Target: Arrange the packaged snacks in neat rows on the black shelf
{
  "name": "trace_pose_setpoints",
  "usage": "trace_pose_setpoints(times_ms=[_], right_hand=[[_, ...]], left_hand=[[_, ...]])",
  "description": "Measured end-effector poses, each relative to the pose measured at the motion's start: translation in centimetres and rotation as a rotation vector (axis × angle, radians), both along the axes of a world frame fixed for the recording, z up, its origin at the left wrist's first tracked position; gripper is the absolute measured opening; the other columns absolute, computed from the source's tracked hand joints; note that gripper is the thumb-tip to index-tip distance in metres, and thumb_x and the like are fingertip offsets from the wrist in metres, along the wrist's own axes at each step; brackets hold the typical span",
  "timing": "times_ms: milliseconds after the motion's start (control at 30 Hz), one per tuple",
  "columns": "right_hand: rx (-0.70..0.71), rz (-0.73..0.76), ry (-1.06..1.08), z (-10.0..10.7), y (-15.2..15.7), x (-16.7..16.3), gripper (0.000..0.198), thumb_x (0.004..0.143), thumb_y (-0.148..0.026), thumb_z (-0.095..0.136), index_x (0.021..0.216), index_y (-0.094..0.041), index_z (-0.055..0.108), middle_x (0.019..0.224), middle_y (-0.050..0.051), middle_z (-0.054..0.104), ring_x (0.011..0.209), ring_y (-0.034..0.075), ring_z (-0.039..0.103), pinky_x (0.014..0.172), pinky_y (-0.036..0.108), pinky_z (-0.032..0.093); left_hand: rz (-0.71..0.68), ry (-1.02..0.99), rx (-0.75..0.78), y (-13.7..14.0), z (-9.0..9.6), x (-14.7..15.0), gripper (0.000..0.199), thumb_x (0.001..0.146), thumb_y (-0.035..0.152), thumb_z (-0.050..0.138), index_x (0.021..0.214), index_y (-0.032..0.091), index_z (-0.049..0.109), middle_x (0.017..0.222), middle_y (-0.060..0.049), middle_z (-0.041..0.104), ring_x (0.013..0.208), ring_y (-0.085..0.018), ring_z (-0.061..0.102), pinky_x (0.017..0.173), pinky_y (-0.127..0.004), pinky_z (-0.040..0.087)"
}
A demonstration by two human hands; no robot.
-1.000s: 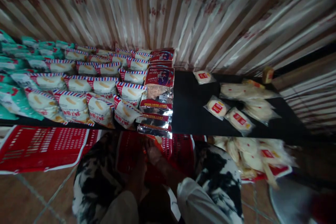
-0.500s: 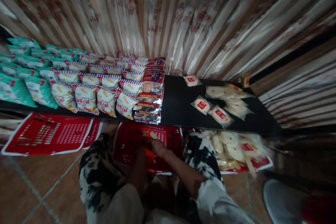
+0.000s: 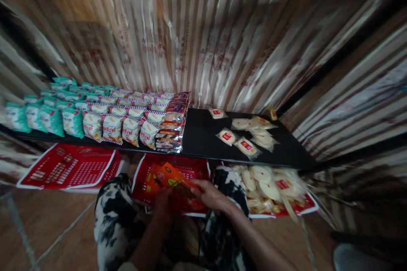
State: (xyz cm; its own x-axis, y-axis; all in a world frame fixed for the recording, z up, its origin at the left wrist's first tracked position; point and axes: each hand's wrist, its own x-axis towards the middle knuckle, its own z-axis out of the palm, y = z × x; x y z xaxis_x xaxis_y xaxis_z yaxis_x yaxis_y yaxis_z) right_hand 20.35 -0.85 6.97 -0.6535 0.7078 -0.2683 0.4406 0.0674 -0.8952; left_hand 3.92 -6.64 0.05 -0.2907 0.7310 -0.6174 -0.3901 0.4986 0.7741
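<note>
Showing, nearest, two knees in black-and-white trousers (image 3: 110, 207). Between them, pinching the right end of an orange packet (image 3: 167, 173) in the right hand (image 3: 208, 193); at the near edge, the left hand (image 3: 163, 199), too dark to tell a firm grip from a light touch. Held aslant within or just above a red basket (image 3: 199, 167), hard to say which. Probably light, soft and slippery, liable to fold or slide, with contents perhaps breakable if squeezed. Best taken by opposite ends, near any seals, and supported from underneath, without pressing the middle. To the left, a second basket (image 3: 79, 165); to the right, a third basket (image 3: 305, 208) with pale wrapped rounds. Beyond, on a black table (image 3: 202, 131): from left, teal bags (image 3: 72, 123), white bags (image 3: 130, 131), overlapping red-and-silver pouches (image 3: 173, 125), scattered clear-wrapped rounds (image 3: 247, 147). Behind everything, a striped curtain (image 3: 190, 51).
</note>
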Motion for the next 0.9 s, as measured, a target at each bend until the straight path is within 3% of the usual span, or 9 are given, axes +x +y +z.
trace_pose_setpoints(times_ms=[100, 200, 400, 633, 733, 900], right_hand=[[-0.132, -0.027, 0.164, 1.8, -0.7, 1.6, 0.038, 0.083, -0.045, 0.051, 0.102, -0.015, 0.066, 0.087, 0.003, 0.068, 0.080, 0.018, 0.061, 0.075, 0.031, 0.047], [-0.223, -0.119, 0.346, 3.4, -0.5, 2.9, 0.044, 0.079, -0.050, 0.058, 0.105, -0.016, 0.065, 0.090, 0.004, 0.069, 0.084, 0.019, 0.062, 0.080, 0.034, 0.047], [-0.258, -0.553, 0.617, 5.7, 1.9, 4.0, 0.047, 0.065, -0.046, 0.074, 0.102, -0.020, 0.064, 0.094, 0.005, 0.070, 0.080, 0.019, 0.064, 0.080, 0.035, 0.048], [-0.179, -0.752, 0.645, 5.2, 6.5, 5.2, 0.043, 0.058, -0.045, 0.076, 0.089, -0.018, 0.063, 0.078, 0.003, 0.071, 0.072, 0.021, 0.066, 0.071, 0.034, 0.050], [-0.152, -0.852, 0.602, 4.3, 9.2, 5.7, 0.040, 0.057, -0.042, 0.075, 0.087, -0.020, 0.061, 0.074, 0.003, 0.071, 0.072, 0.023, 0.067, 0.068, 0.035, 0.051], [-0.176, -0.777, 0.632, 3.7, 14.4, 6.1, 0.037, 0.057, -0.033, 0.072, 0.090, -0.020, 0.059, 0.081, 0.004, 0.072, 0.076, 0.025, 0.068, 0.070, 0.036, 0.053]], left_hand=[[0.132, -0.011, 0.112, -1.0, 2.0, 0.8, 0.029, 0.057, 0.039, 0.068, 0.074, 0.018, 0.056, 0.068, -0.002, 0.065, 0.067, -0.019, 0.064, 0.064, -0.030, 0.051], [0.147, 0.000, 0.247, -0.5, 4.8, 1.2, 0.038, 0.053, 0.040, 0.074, 0.080, 0.019, 0.057, 0.080, -0.005, 0.068, 0.078, -0.021, 0.065, 0.070, -0.031, 0.051], [0.031, 0.124, 0.495, 3.2, 11.0, 2.8, 0.046, 0.067, 0.039, 0.067, 0.105, 0.017, 0.055, 0.091, -0.006, 0.066, 0.082, -0.017, 0.064, 0.078, -0.031, 0.050], [-0.135, 0.389, 0.429, 10.4, 11.7, 6.1, 0.061, 0.070, 0.009, 0.055, 0.130, 0.016, 0.041, 0.093, -0.005, 0.065, 0.078, -0.014, 0.063, 0.072, -0.026, 0.051], [-0.258, 0.612, 0.325, 13.7, 12.1, 7.4, 0.054, 0.071, 0.006, 0.053, 0.124, 0.017, 0.050, 0.102, -0.008, 0.065, 0.090, -0.016, 0.063, 0.080, -0.026, 0.049], [-0.284, 0.847, 0.182, 19.4, 12.8, 9.0, 0.038, 0.074, 0.015, 0.052, 0.111, 0.014, 0.062, 0.114, -0.012, 0.063, 0.102, -0.019, 0.061, 0.083, -0.023, 0.046]])
